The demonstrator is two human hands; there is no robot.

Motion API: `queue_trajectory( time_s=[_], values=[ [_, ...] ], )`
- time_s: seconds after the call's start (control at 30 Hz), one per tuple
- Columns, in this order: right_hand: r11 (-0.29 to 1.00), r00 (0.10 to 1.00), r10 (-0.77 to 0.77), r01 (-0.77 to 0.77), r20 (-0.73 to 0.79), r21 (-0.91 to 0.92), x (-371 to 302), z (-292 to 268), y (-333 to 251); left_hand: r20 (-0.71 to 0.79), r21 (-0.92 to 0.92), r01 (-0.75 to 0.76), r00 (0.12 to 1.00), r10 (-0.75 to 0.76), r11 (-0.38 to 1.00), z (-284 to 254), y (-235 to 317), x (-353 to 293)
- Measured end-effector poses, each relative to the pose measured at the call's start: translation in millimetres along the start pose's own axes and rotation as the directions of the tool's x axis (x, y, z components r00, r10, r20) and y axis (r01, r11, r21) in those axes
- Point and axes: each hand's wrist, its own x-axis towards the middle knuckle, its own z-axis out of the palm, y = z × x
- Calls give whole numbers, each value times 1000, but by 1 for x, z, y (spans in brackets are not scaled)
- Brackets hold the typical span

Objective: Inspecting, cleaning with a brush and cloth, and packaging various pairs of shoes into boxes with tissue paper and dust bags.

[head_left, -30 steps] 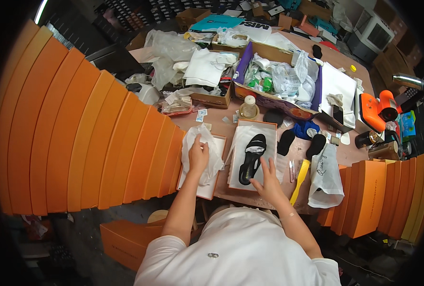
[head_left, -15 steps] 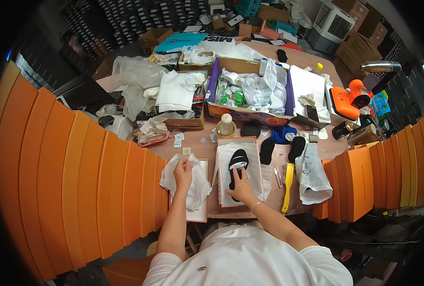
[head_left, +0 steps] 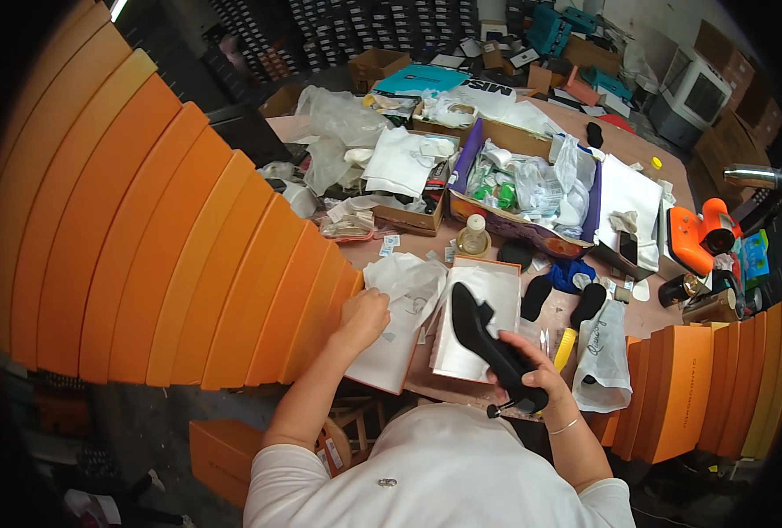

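Black shoe (head_left: pixel 491 348) in right hand (head_left: pixel 542 377)

I read the head view as a clock face centred on the box (head_left: pixel 488 273), orange-rimmed and lined with white. At 4, I see the right hand (head_left: pixel 532 374) wrapped around the rear of a black shoe (head_left: pixel 477 334), whose toe points to 11 over the box. At 9, the left hand (head_left: pixel 366 319) curls at the edge of white paper (head_left: pixel 404 280); I can't tell whether it grips. The paper overlaps the lid (head_left: pixel 382 359), just beside the box. A bottle (head_left: pixel 473 238) stands at 12, the purple bin (head_left: pixel 465 165) beyond at 1. At 3, near the right hand, lies a yellow brush (head_left: pixel 565 348), then a white pouch (head_left: pixel 600 352).
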Motion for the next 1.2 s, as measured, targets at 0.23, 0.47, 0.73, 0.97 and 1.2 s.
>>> queue_trajectory(
  time_s=[0.23, 0.47, 0.73, 0.97, 1.2],
  values=[
    [955, 959, 268, -251, -94, 160, 73, 22, 64, -460, -397, -2, 865, -198, 918, 3, 39, -53],
    [594, 997, -79, 66, 24, -802, 77, -22, 88, -246, -502, 236, 883, -399, 832, 49, 65, -117],
    [690, 993, -13, 93, 116, -718, 74, -2, 98, -140, -575, -117, 989, 43, 810, 16, 42, -49],
    [768, 956, 268, -285, 116, 574, 65, -18, 89, -290, -564, 22, 931, -223, 826, 3, 59, -42],
    [727, 976, 156, -216, 150, 652, 63, -5, 77, -280, -620, -12, 937, -207, 785, -15, 81, -37]
  ],
)
